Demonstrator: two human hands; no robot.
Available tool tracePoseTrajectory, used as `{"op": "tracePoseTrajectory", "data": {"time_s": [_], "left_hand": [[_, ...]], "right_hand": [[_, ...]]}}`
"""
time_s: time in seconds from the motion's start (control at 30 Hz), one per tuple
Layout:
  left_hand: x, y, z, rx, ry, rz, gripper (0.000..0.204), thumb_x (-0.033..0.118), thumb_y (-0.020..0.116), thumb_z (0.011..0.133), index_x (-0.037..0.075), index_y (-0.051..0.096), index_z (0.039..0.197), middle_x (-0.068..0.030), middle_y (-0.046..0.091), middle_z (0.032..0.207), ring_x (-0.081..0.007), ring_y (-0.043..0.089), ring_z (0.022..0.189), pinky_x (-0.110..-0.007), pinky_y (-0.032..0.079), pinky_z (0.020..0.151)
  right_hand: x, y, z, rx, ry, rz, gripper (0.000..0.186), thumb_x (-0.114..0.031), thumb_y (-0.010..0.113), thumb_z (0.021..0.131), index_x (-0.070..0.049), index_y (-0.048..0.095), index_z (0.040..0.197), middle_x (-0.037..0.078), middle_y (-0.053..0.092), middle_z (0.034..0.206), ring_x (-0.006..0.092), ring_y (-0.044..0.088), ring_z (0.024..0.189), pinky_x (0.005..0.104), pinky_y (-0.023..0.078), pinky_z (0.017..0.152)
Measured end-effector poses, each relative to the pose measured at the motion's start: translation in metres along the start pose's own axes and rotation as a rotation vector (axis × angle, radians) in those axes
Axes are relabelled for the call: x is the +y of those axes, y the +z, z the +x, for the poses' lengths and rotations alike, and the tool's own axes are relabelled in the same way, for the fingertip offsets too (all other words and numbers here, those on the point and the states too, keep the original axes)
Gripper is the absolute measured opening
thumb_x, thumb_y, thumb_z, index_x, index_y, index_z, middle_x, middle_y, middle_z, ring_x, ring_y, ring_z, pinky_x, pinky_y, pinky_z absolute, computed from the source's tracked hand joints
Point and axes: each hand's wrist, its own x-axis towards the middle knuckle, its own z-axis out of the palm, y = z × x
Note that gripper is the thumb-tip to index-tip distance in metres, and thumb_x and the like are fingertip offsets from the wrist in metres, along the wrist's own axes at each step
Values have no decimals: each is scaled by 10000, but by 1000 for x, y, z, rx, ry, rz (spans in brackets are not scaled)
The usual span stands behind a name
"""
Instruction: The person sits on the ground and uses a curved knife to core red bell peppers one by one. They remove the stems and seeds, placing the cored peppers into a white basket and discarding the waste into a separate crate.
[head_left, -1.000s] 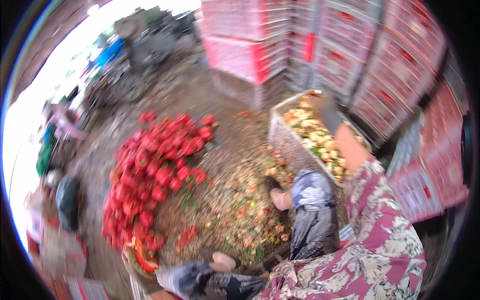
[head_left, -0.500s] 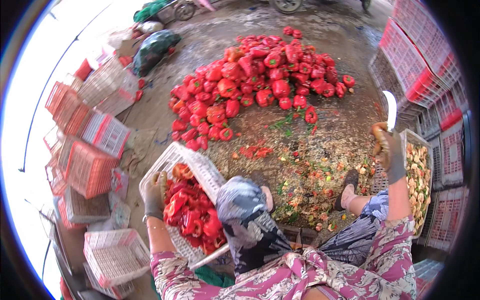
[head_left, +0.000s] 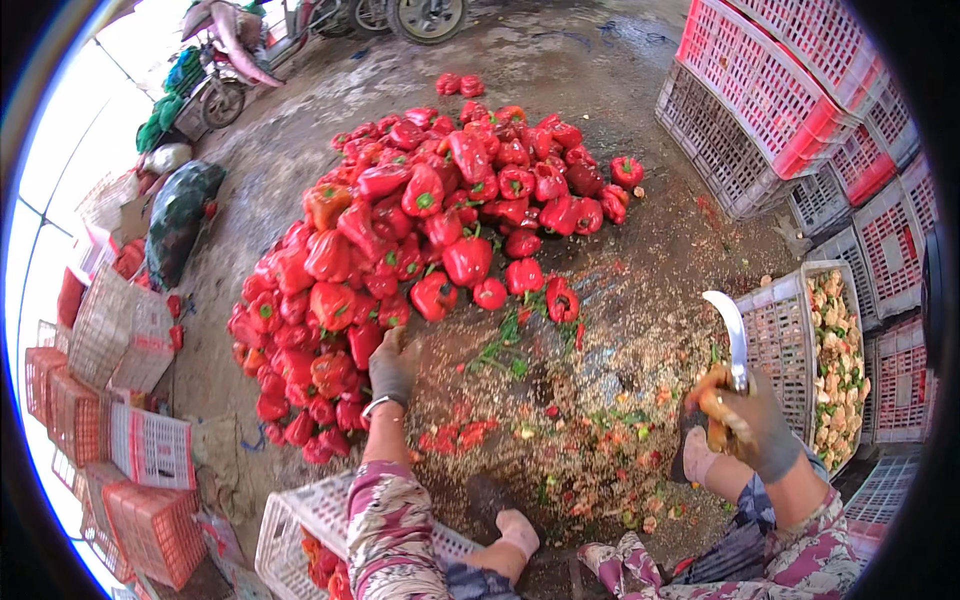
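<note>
My left hand (head_left: 393, 368), in a grey glove with brown-stained fingertips, is at the near edge of a big heap of red bell peppers (head_left: 330, 260). Its fingers look open, beside a pepper; whether they touch it I cannot tell. On the right, my right hand (head_left: 745, 420), gloved too, is closed around the handle of a curved knife (head_left: 733, 335), its blade pointing up and away from me. A white plastic crate (head_left: 325, 505) with cut red pepper pieces (head_left: 325, 565) stands at lower left, partly hidden by my left sleeve.
A crate (head_left: 785, 345) of pale pepper cores (head_left: 838, 370) stands at my right. Seeds and pepper scraps (head_left: 600, 440) litter the floor between my feet. Stacked crates (head_left: 750, 100) rise at far right, more crates (head_left: 155, 520) at left. Parked vehicles (head_left: 425, 15) stand at the back.
My left hand has left the crate of cut peppers and reached forward to the heap. My right hand, still holding the knife, has lowered. The view has shifted, bringing the heap closer.
</note>
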Motion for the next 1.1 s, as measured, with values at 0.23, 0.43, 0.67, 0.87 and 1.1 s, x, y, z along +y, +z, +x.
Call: {"op": "tracePoseTrajectory", "data": {"time_s": [0.23, 0.43, 0.67, 0.87, 1.1], "left_hand": [[62, 111, 117, 52, -163, -100, 756, 360, 787, 788, -17, 463, 1358, -281, 605, 1240, -431, 600, 1141, -488, 477, 960], [74, 167, 149, 183, -415, -190, 1004, 351, 868, 681, -47, 330, 1429, -315, 572, 1270, -482, 560, 1178, -491, 461, 1009], [77, 147, 87, 197, -272, -280, 898, 195, 917, 628, 33, 408, 1350, -226, 524, 1270, -392, 541, 1148, -459, 441, 1022], [119, 114, -22, -39, -166, -1005, 681, 76, 866, 749, 74, 434, 1275, -58, 465, 1223, -157, 493, 1109, -305, 451, 982], [244, 14, -105, -176, 215, -828, 719, 159, 921, 685, 63, 446, 1216, -66, 506, 1180, -170, 534, 1078, -330, 481, 955]], "right_hand": [[-15, 7, 30, 19, 289, 150, 123, -61, 646, 911, 61, 667, 920, 48, 586, 620, 107, 531, 460, 241, 401, 435], [-22, 12, 48, 92, 314, 35, 139, -9, 606, 869, 115, 669, 880, 56, 567, 570, 86, 502, 430, 238, 401, 417], [-16, -5, 28, 15, 339, 166, 211, -105, 679, 894, 74, 665, 1006, 64, 620, 697, 122, 583, 508, 254, 441, 469], [10, -7, -8, -67, 114, 90, 173, -144, 647, 926, 20, 668, 977, 37, 614, 705, 91, 573, 552, 251, 446, 493], [26, 3, -43, -51, -306, -413, 203, -201, 645, 938, -21, 655, 1032, 57, 626, 747, 111, 572, 659, 315, 475, 633]]}}
